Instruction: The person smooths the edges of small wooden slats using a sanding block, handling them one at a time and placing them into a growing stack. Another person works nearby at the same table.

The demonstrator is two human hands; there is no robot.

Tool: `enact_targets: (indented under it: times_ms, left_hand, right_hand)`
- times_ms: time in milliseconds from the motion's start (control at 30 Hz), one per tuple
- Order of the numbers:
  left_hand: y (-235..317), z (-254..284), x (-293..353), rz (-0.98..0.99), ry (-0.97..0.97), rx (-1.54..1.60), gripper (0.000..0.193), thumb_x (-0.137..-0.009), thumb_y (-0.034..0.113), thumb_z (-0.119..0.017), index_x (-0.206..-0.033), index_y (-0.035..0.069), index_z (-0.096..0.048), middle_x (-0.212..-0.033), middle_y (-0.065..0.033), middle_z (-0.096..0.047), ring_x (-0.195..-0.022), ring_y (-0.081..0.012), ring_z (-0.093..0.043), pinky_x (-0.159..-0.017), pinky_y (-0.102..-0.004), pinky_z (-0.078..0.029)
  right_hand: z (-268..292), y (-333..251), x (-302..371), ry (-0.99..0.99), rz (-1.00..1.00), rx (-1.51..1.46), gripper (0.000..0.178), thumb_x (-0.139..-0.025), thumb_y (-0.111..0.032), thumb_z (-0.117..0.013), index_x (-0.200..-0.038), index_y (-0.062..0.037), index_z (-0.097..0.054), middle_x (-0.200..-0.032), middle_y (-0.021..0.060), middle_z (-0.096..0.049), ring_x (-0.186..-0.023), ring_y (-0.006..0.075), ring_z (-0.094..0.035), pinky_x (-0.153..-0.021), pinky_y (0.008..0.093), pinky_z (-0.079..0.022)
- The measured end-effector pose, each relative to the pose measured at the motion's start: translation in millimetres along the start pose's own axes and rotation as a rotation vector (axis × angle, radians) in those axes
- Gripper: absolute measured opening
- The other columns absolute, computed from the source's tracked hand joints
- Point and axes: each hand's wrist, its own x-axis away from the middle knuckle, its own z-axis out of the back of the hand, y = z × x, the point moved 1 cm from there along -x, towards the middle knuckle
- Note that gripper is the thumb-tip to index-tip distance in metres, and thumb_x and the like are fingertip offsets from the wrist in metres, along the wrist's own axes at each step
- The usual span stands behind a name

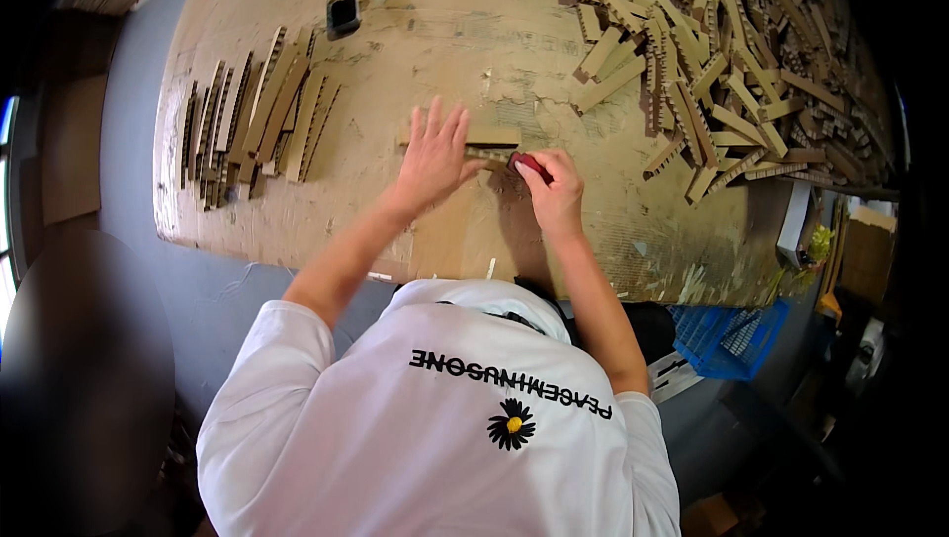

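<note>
My left hand (433, 160) lies flat with its fingers spread, across the left part of a brown honeycomb cardboard strip (494, 136) on the table. A second strip (487, 155) with its cell edge showing lies just nearer, beside my left thumb. The fingers of my right hand (556, 191) are closed around a small dark red object (528, 167). Its exact kind is unclear. That object is at the right end of the nearer strip, where contact is hard to make out.
Cardboard covers the worktable (415, 53). Several strips stand side by side in a row (262, 122) at the left. A large loose pile of strips (732, 73) fills the far right. A black square container (343, 15) sits farther back; a blue crate (732, 339) is below the right edge.
</note>
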Motion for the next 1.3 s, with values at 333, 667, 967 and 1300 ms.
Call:
enact_targets:
  times_ms: [333,667,967,1300]
  left_hand:
    - [-36.4,-0.9,7.0,-0.135,0.258,0.249,0.050,-0.093,0.020,-0.071,-0.141,0.010,-0.061,-0.151,-0.0124,-0.053,-0.139,-0.0381,-0.049,-0.116,-0.0530,-0.039]
    - [-25.9,-12.1,32.1,-0.017,-0.023,-0.049,0.082,-0.096,0.060,-0.064,-0.160,0.014,-0.045,-0.174,-0.0098,-0.026,-0.162,-0.0437,-0.013,-0.126,-0.0701,-0.013]
    - [-43.7,-18.3,10.1,-0.022,0.010,0.310,0.075,-0.082,0.033,-0.086,-0.149,0.016,-0.055,-0.150,-0.0031,-0.054,-0.149,-0.0324,-0.040,-0.125,-0.0638,-0.024]
    - [-27.2,-24.2,24.3,0.058,0.115,0.400,0.075,-0.076,0.029,-0.090,-0.144,0.019,-0.059,-0.142,-0.0011,-0.060,-0.145,-0.0292,-0.046,-0.125,-0.0630,-0.026]
  right_hand:
    - [-6.6,-12.5,0.3,-0.008,-0.029,-0.030,0.016,-0.087,-0.002,-0.080,-0.102,-0.0001,-0.076,-0.095,0.0101,-0.070,-0.084,0.0238,-0.068,-0.078,0.0339,-0.055]
    - [-19.8,-2.5,-18.5,-0.011,0.008,0.004,0.014,-0.087,-0.005,-0.081,-0.101,-0.0028,-0.078,-0.093,0.0086,-0.070,-0.082,0.0220,-0.067,-0.076,0.0332,-0.055]
    - [-27.1,0.5,-40.8,-0.108,0.001,0.069,0.014,-0.087,-0.005,-0.081,-0.100,-0.0039,-0.079,-0.093,0.0077,-0.070,-0.083,0.0216,-0.068,-0.077,0.0331,-0.055]
    - [-47.2,30.3,-33.3,-0.186,0.069,0.098,0.013,-0.085,-0.005,-0.082,-0.098,-0.0052,-0.079,-0.093,0.0086,-0.070,-0.082,0.0245,-0.068,-0.075,0.0343,-0.056]
